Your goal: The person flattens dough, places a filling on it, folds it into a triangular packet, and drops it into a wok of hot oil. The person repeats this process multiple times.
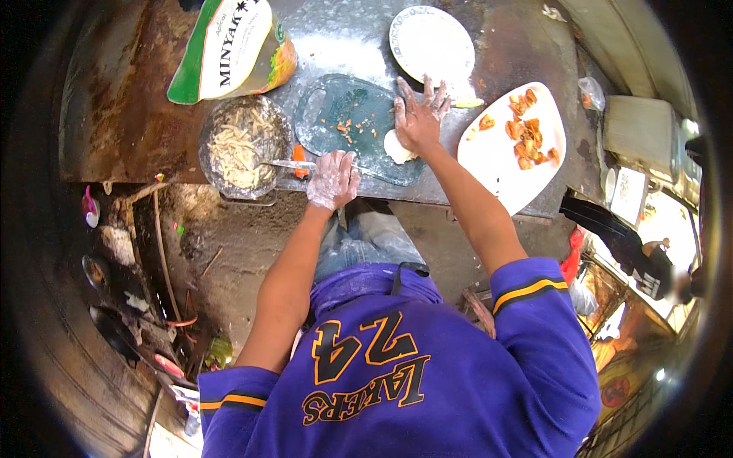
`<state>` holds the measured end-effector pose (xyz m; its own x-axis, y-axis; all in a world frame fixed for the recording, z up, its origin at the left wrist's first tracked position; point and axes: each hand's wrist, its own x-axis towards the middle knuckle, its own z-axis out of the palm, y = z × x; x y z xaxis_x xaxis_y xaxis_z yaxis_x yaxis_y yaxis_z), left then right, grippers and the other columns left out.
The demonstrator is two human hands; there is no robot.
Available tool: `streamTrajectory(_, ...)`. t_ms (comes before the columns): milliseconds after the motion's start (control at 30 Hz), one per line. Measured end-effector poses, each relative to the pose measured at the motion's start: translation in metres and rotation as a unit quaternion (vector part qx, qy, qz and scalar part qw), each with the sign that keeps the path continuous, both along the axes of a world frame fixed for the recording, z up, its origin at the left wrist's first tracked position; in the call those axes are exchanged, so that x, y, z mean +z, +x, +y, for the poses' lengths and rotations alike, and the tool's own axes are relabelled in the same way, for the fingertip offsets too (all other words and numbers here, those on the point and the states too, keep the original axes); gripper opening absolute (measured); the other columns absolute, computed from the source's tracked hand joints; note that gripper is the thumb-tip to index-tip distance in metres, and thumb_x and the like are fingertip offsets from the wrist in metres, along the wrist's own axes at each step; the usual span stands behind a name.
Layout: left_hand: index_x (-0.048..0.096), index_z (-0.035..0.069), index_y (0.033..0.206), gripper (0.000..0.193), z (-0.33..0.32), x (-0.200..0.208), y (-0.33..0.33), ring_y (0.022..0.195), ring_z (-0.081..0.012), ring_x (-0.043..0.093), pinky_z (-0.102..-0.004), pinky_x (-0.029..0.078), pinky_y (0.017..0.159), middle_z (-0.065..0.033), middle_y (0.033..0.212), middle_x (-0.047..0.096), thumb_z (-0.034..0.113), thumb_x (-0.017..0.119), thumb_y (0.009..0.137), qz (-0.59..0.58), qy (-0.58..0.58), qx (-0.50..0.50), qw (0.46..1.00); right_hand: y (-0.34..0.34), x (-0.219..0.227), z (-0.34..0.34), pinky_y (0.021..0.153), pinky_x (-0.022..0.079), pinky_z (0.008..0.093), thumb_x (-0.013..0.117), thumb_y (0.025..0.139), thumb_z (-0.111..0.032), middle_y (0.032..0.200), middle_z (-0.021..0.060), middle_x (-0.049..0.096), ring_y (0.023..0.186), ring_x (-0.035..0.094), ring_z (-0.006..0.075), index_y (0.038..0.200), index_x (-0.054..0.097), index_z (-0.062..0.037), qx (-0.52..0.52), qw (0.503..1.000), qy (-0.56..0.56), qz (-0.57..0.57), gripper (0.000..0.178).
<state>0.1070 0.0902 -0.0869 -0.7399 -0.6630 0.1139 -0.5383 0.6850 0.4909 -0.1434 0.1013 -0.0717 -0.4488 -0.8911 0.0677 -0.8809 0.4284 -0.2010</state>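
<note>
My left hand, coated in white flour, is closed around a slim metal utensil. The utensil's far end reaches over a clear bowl of pale shredded filling; its exact kind is hard to make out. Fingers spread, my floury right hand is over the right edge of a dark green cutting board. By its palm, partly covered, lies a round white piece of dough. Orange crumbs are scattered on the board, and a small orange piece lies beside the utensil.
To the right is a white plate with browned orange food pieces. A floured, patterned round plate stands at the back. A green and white oil pouch rests behind the bowl. The metal tabletop's front edge is near my body.
</note>
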Motion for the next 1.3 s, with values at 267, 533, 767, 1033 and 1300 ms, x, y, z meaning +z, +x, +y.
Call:
streamTrajectory(267, 0.055, 0.004, 0.118, 0.040, -0.001, -0.001, -0.002, 0.096, -0.0363, 0.054, -0.0489, 0.044, 0.083, -0.0165, 0.106, 0.057, 0.024, 0.061, 0.083, 0.026, 0.005, -0.004, 1.000, -0.005, 0.005, -0.018, 0.115, 0.002, 0.0684, 0.035, 0.103, -0.048, 0.154, 0.0174, 0.027, 0.145, 0.008, 0.0502, 0.141, 0.048, -0.0242, -0.086, 0.986, -0.098, -0.108, 0.046)
streamTrajectory(533, 0.057, 0.005, 0.117, 0.042, 0.002, -0.004, -0.003, 0.094, -0.0327, 0.053, -0.0471, 0.045, 0.082, -0.0134, 0.105, 0.057, 0.029, 0.060, 0.084, -0.001, -0.010, 0.009, 1.000, 0.024, -0.007, -0.040, 0.114, -0.002, 0.0697, 0.039, 0.098, -0.058, 0.160, 0.0113, 0.023, 0.151, 0.009, 0.0353, 0.144, 0.048, -0.0336, 0.080, 0.995, -0.021, 0.047, 0.053)
streamTrajectory(767, 0.055, 0.005, 0.116, 0.040, 0.001, -0.003, -0.002, 0.095, -0.0354, 0.055, -0.0485, 0.044, 0.082, -0.0155, 0.104, 0.057, 0.025, 0.062, 0.082, 0.021, 0.007, 0.005, 1.000, 0.019, -0.006, -0.052, 0.113, 0.003, 0.0703, 0.038, 0.099, -0.057, 0.160, 0.0080, 0.027, 0.150, 0.013, 0.0331, 0.143, 0.049, -0.0300, 0.070, 0.995, -0.001, 0.072, 0.053)
streamTrajectory(1033, 0.054, 0.005, 0.120, 0.043, 0.000, -0.003, -0.002, 0.098, -0.0349, 0.054, -0.0482, 0.043, 0.085, -0.0160, 0.107, 0.057, 0.028, 0.060, 0.084, 0.010, 0.017, -0.005, 1.000, 0.017, 0.016, -0.022, 0.115, 0.005, 0.0682, 0.040, 0.102, -0.044, 0.160, 0.0118, 0.023, 0.150, 0.010, 0.0370, 0.144, 0.048, -0.0262, 0.062, 0.992, -0.101, -0.035, 0.046)
streamTrajectory(1300, 0.057, 0.005, 0.120, 0.046, 0.000, -0.002, -0.003, 0.102, -0.0332, 0.052, -0.0464, 0.045, 0.090, -0.0151, 0.110, 0.056, 0.034, 0.058, 0.085, -0.028, 0.044, 0.004, 0.999, 0.031, -0.001, 0.006, 0.118, 0.002, 0.0639, 0.045, 0.100, -0.047, 0.161, 0.0147, 0.017, 0.151, 0.007, 0.0360, 0.144, 0.049, -0.0222, 0.032, 0.998, -0.050, -0.028, 0.051)
